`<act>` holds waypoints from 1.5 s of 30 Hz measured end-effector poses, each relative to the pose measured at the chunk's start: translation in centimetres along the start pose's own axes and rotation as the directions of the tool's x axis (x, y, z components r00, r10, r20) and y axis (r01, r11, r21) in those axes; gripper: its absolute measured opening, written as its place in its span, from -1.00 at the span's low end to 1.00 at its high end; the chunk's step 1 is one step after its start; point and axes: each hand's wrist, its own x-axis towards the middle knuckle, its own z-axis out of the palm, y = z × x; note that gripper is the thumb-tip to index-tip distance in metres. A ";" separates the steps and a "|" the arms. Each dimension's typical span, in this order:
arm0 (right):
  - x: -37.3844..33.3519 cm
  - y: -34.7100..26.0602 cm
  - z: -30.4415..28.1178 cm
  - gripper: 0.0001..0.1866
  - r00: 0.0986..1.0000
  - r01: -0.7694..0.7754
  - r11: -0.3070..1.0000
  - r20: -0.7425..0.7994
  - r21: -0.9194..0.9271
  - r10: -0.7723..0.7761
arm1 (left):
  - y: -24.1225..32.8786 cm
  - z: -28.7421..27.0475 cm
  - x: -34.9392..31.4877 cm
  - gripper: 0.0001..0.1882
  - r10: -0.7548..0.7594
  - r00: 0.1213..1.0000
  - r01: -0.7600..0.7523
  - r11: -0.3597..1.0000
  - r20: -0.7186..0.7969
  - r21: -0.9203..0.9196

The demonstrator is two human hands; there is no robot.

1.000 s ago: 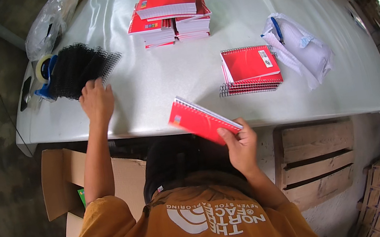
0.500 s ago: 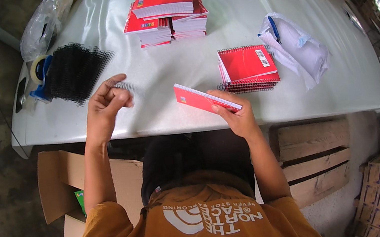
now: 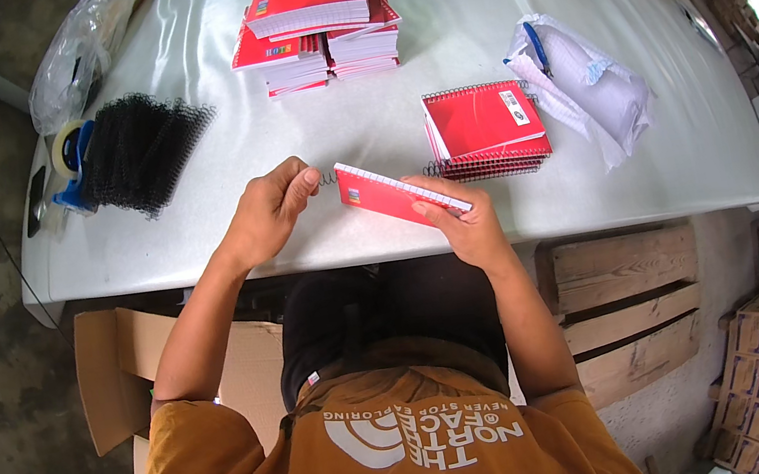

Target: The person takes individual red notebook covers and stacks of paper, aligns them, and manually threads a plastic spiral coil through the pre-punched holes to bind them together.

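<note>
My right hand (image 3: 467, 227) grips a small red notebook (image 3: 384, 204) by its right end, tilted so its punched edge faces up. A dark wire spiral coil (image 3: 328, 178) sticks out from the fingers of my left hand (image 3: 275, 210), its tip at or very near the notebook's left corner; I cannot tell whether it has entered a hole. Behind my right hand sits a pile of red notebooks with spirals (image 3: 486, 122). Stacks of red notebooks without visible coils (image 3: 308, 6) stand further back. A heap of black spiral coils (image 3: 143, 152) lies to the left.
Left of the coils are a blue tape dispenser (image 3: 73, 169), a clear plastic bag (image 3: 84, 60) and a dark flat object (image 3: 35, 196). A blue-handled tool (image 3: 536, 47) rests on white wrapping (image 3: 592, 88) at right. An open cardboard box (image 3: 105, 377) stands below the table's near edge.
My left hand has moved right and slightly down, bringing the spiral coil to the notebook's left corner. My right hand keeps its hold on the notebook.
</note>
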 end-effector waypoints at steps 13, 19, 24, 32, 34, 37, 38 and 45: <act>0.0 -0.3 -0.1 -0.70 0.998 0.062 0.997 0.021 -0.036 -0.062 | 0.7 -1.0 1.3 -0.83 0.238 0.971 -0.236 0.949 -0.015 -0.210; -0.2 0.0 0.0 -0.72 0.997 0.062 0.998 0.054 0.005 -0.062 | 4.2 -2.5 0.8 -0.79 0.332 0.917 -0.391 0.855 0.221 0.339; -0.1 0.0 0.0 -0.73 0.994 0.087 0.996 0.073 -0.023 -0.085 | 3.6 -3.2 1.4 -0.77 0.379 0.873 -0.477 0.798 0.308 0.368; -0.4 -0.4 0.9 -0.71 0.997 0.068 0.986 0.052 -0.153 -0.061 | 6.1 -2.2 0.4 -0.48 0.240 0.909 -0.418 0.525 0.342 0.741; -0.4 -0.5 1.5 -0.69 0.988 0.152 0.964 0.016 -0.219 -0.152 | 5.6 -1.5 0.4 -0.25 0.230 0.938 -0.337 0.425 0.260 0.840; -0.6 -0.3 2.5 -0.68 0.973 0.212 0.945 -0.032 -0.249 -0.227 | 2.5 1.6 -0.4 -0.05 0.690 0.716 -0.196 0.345 -0.107 0.918; -0.7 -0.3 3.0 -0.67 0.968 0.230 0.942 -0.041 -0.244 -0.247 | -1.6 3.4 -1.4 0.08 0.619 0.785 -0.263 0.390 -0.039 0.883; -1.2 0.0 4.7 -0.60 0.926 0.370 0.883 0.031 -0.288 -0.377 | -3.4 2.2 -0.7 0.23 0.740 0.627 -0.252 0.491 -0.246 0.834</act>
